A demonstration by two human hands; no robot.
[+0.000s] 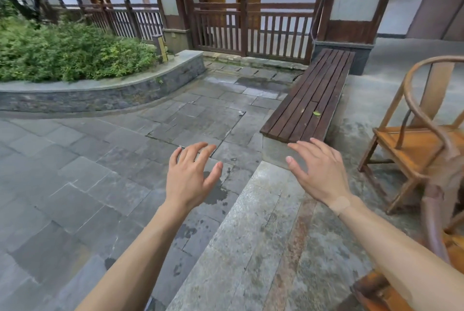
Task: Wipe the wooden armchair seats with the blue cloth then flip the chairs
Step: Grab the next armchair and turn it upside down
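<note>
A wooden armchair with a curved back rail stands upright at the right edge, its orange seat facing up. Part of a second wooden chair shows at the bottom right corner, partly behind my right forearm. My left hand is stretched out over the stone paving, fingers spread and empty. My right hand hovers over the stone step, fingers spread and empty, left of the upright armchair. No blue cloth is in view.
A dark slatted wooden bench runs away from me beside the step. A curved stone planter wall with bushes lies at the left. A wooden railing closes the far side. Wet grey paving fills the left.
</note>
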